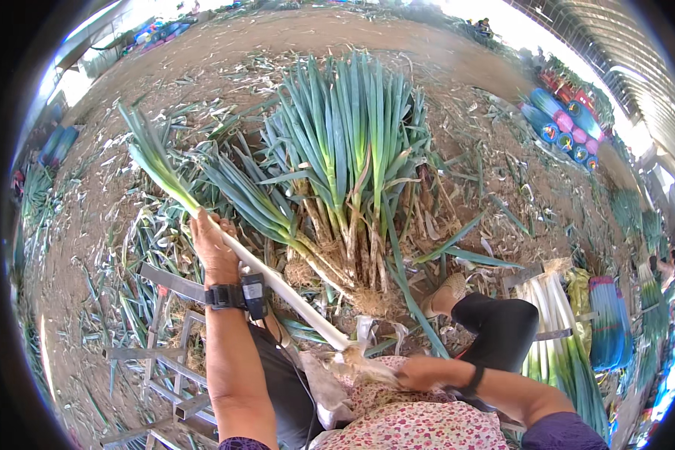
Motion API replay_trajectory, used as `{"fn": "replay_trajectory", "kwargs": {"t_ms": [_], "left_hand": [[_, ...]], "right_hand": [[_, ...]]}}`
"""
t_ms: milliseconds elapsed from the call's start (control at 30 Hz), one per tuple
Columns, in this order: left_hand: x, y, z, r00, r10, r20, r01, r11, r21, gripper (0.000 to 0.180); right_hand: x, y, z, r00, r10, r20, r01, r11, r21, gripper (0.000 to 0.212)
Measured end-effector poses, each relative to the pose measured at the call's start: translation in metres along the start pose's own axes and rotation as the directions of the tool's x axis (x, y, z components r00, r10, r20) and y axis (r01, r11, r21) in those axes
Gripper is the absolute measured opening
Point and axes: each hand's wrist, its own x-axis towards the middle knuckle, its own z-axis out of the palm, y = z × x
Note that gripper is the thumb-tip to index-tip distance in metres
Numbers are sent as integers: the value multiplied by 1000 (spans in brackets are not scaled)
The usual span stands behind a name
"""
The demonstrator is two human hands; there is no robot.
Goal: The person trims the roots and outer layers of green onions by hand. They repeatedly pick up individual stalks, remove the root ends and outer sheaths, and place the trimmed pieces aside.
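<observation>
My left hand [214,238] is closed round a long green onion [277,283], near where its white stalk turns green. The onion slants across my front. Its leaves point to the far left and its root end lies near my lap. Beside that end my right hand [421,373] is closed on a pale strip of onion skin [379,369]; its fingertips are partly hidden. Ahead of me, a large heap of unpeeled green onions [345,142] stands with leaves up and soil-covered roots [371,301] toward me.
A metal frame [176,367] stands at my left. Bundled white-stalked onions [559,315] lie at my right, beside a blue-wrapped bundle [609,322]. Leaf scraps litter the dirt ground [225,45]. Blue and pink bundles [566,124] are stacked at the far right.
</observation>
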Motion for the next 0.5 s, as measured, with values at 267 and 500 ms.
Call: {"fn": "replay_trajectory", "kwargs": {"t_ms": [267, 500], "left_hand": [[-42, 29, 20, 949, 254, -188, -224, 960, 167, 42], [-85, 111, -8, 901, 428, 74, -427, 843, 327, 43]], "right_hand": [[-28, -1, -38, 608, -35, -793, 274, 947, 169, 41], [36, -90, -78, 528, -297, -795, 693, 692, 201, 28]]}}
